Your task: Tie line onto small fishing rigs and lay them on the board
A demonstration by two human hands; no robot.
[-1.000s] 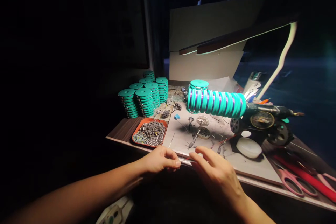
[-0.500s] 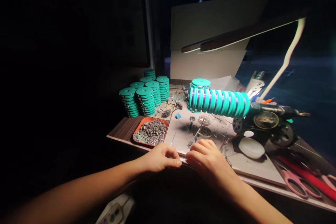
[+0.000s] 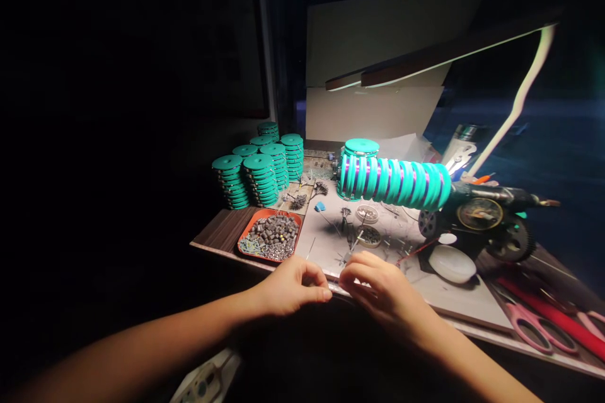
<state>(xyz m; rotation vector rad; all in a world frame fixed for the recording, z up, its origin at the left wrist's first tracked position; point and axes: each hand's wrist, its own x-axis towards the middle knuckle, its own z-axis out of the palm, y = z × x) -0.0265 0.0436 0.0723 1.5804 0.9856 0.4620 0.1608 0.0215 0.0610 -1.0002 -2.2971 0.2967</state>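
Note:
My left hand [image 3: 295, 286] is pinched closed at the front edge of the table, thumb against forefinger. What lies between its fingertips is too fine to make out. Just right of it, my right hand [image 3: 375, 280] has its fingers curled and pressed together, also over the edge; anything it holds is hidden. An orange tray [image 3: 241, 254] of grey cylindrical weights, small metal rings and pale green bits sits beyond my left hand. Past my right hand stand small round dishes [image 3: 367, 237] of tiny parts. A row of teal spools [image 3: 394, 182] is threaded on a horizontal winder shaft behind them.
Stacks of teal spools [image 3: 259, 179] stand at the back left. The geared winder [image 3: 479, 214] occupies the right, with a white bowl [image 3: 452, 264] before it. Pink-handled scissors [image 3: 529, 327] lie at the right edge. A lamp [image 3: 454, 53] hangs above the table.
My right hand has shifted slightly right and its fingers have curled differently. The left hand has moved slightly right. The view has tilted a little; the objects on the table stay put.

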